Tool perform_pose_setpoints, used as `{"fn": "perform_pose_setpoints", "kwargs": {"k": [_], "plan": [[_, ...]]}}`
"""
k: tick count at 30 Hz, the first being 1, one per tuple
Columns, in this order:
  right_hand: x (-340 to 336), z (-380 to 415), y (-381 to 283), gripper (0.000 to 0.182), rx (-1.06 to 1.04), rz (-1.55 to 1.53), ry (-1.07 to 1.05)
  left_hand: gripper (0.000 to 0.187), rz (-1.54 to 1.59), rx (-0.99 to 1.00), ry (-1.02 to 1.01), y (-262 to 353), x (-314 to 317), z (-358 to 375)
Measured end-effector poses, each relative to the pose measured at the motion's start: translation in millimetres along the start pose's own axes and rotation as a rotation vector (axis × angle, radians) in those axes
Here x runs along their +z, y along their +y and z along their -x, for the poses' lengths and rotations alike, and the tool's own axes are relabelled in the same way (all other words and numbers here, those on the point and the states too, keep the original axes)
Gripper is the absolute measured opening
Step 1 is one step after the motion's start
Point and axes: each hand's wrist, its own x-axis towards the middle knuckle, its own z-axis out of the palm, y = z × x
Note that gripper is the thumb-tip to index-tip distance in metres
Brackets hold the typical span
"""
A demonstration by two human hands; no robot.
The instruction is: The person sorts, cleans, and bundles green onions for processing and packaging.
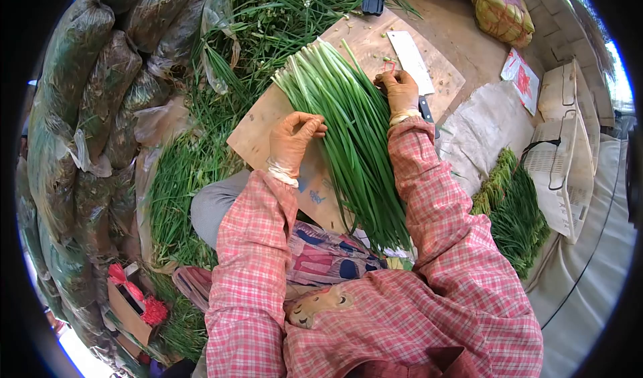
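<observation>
Bags of clear plastic (pixel 94 90) packed with greens are stacked along the left, with loose greens (pixel 184 183) spread beside them. Next, the left forearm (pixel 251 257), in a checked sleeve, reaches up and slightly inward, ending in the left hand (pixel 291 142), whose wrist is bent toward the middle. Its fingers are curled and the thumb is drawn close to them at the edge of the long green bunch (pixel 341 123); whether they pinch a stalk cannot be told. That bunch lies slantwise on the wooden board (pixel 258 127), pale ends uppermost, between the two hands. On its other side, the right hand (pixel 400 91) bends inward with fingers folded, a small red loop (pixel 389 64) just beyond them; its grip cannot be made out. Near it lies a broad-bladed knife (pixel 410 59), and farther right stands a pale basket (pixel 559 177).
</observation>
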Motion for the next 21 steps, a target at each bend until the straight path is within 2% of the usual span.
{"fn": "perform_pose_setpoints", "kwargs": {"k": [4,6,13,15,20,21], "plan": [[0.2,3.2,-1.6,0.011,-0.035,-0.023,0.013,0.013,0.016,0.025,-0.018,-2.4,0.4,-2.0],[0.7,4.6,-2.3,0.012,-0.073,0.104,0.015,0.012,0.041,0.009,0.041,1.9,5.1,-1.8],[29.0,51.6,-35.6,0.019,-0.248,0.524,0.092,0.011,0.048,-0.062,0.005,0.1,3.0,-8.6],[46.5,60.7,-31.9,0.017,-0.187,0.61,0.12,0.011,0.024,-0.066,0.008,1.2,5.2,-9.9],[63.5,66.2,-13.8,0.013,-0.39,0.824,0.243,0.008,-0.06,-0.074,-0.073,19.2,18.3,0.1],[63.7,63.7,-15.4,0.012,-0.376,0.842,0.224,0.007,-0.097,-0.065,-0.08,24.2,23.9,0.6]]}}
